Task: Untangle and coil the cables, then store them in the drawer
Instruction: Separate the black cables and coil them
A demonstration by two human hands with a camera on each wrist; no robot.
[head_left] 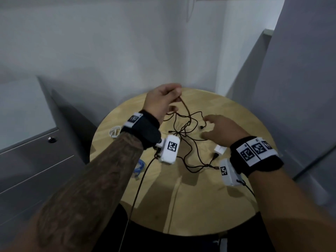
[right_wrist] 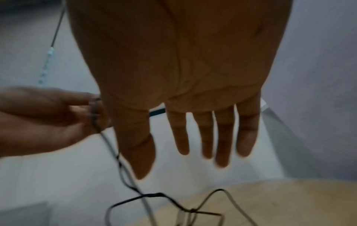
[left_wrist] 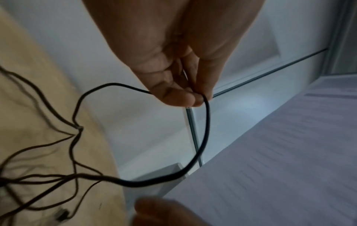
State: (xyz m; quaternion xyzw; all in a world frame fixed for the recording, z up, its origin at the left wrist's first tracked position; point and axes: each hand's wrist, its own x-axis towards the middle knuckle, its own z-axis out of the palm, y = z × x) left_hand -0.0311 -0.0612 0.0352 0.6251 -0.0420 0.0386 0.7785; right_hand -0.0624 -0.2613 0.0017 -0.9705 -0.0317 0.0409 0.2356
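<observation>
A tangle of thin black cables [head_left: 189, 135] lies on the round wooden table [head_left: 190, 206]. My left hand [head_left: 164, 100] is raised above the table's far side and pinches a loop of black cable [left_wrist: 206, 122] between thumb and fingertips [left_wrist: 179, 97]; the loop hangs down into the tangle. My right hand [head_left: 220, 131] hovers open over the right side of the tangle, fingers [right_wrist: 206, 137] spread and straight, holding nothing. A black plug [head_left: 201, 127] lies just beside its fingertips.
A coiled white cable [head_left: 115, 132] lies at the table's left edge and a blue cable [head_left: 139, 167] nearer the front left. A white adapter [head_left: 220, 149] sits by my right wrist. A grey drawer cabinet [head_left: 32, 160] with a lock stands to the left, walls behind.
</observation>
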